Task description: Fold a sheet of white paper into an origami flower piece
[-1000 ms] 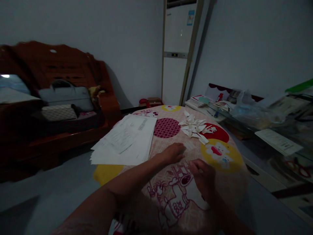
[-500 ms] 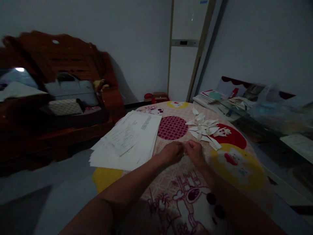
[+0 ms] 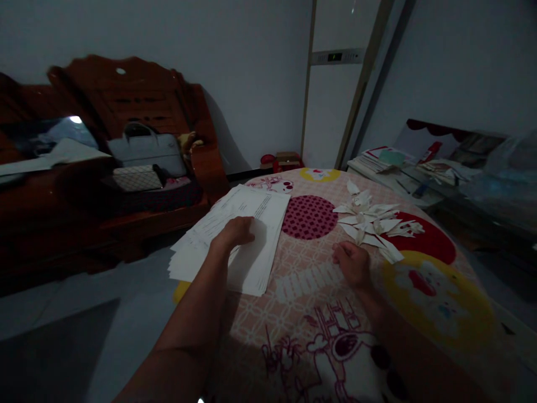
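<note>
My left hand (image 3: 239,230) is over a stack of white papers (image 3: 268,224), its fingers partly curled and its thumb apart from them. The hand and forearm cover part of the written top sheets. To the right, my right hand (image 3: 352,262) rests close above the patterned tablecloth (image 3: 260,319), its fingers curled in and pressed together. Whatever it may hold is hidden. Just beyond that hand lies a loose pile of folded white paper pieces (image 3: 369,218).
At the left stands a carved wooden chair (image 3: 142,84) with a pale handbag (image 3: 146,151) and a quilted purse (image 3: 136,178) on it. A tall white cabinet unit (image 3: 333,106) is behind the table. On the right, a glass-topped side table (image 3: 403,184) bears papers and a plastic bag (image 3: 499,173).
My hands, together over the tablecloth before, have come apart. My left hand has moved left onto the paper stack. My right hand stays near the folded pieces. The view has turned slightly left.
</note>
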{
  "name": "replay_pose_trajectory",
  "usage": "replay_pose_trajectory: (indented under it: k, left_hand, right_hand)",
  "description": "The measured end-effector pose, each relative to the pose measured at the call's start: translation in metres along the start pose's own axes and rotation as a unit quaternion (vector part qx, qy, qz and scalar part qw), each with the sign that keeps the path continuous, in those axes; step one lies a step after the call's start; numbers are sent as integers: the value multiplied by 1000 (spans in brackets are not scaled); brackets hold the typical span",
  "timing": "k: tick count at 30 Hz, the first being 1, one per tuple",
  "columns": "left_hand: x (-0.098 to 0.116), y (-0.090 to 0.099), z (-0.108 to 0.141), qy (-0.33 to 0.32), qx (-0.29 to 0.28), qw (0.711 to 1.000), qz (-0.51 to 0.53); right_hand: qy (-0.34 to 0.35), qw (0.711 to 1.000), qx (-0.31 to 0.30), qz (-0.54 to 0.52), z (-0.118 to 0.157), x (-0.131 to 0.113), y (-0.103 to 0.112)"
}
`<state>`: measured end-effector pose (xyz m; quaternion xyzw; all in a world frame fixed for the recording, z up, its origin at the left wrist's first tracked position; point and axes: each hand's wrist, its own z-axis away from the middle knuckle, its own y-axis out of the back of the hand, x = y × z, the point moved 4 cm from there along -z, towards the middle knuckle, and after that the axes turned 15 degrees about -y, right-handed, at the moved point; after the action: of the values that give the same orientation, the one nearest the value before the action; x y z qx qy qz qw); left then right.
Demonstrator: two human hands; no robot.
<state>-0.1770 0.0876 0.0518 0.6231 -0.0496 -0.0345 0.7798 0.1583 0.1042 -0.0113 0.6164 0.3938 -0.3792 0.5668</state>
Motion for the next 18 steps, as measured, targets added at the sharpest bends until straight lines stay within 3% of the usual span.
replay_pose_trajectory:
  k: [4, 8, 12, 15, 18]
  left_hand:
    - [5, -1, -4, 3, 0, 1000, -18]
    - [6, -6, -11, 9, 12, 999, -33]
    - [3, -5, -13, 33, 30, 997, -58]
    - [7, 4, -10, 53, 51, 995, -64]
    - [25, 22, 0, 54, 104, 992, -57]
  right_hand:
    - [135, 972, 73, 180, -1, -14, 12]
    - [111, 940, 98, 308, -10, -6, 25]
    - [110, 937, 88, 320, -22, 4, 31]
    - [118, 939, 78, 314, -27, 5, 31]
    - [116, 933, 53, 336, -28, 5, 30]
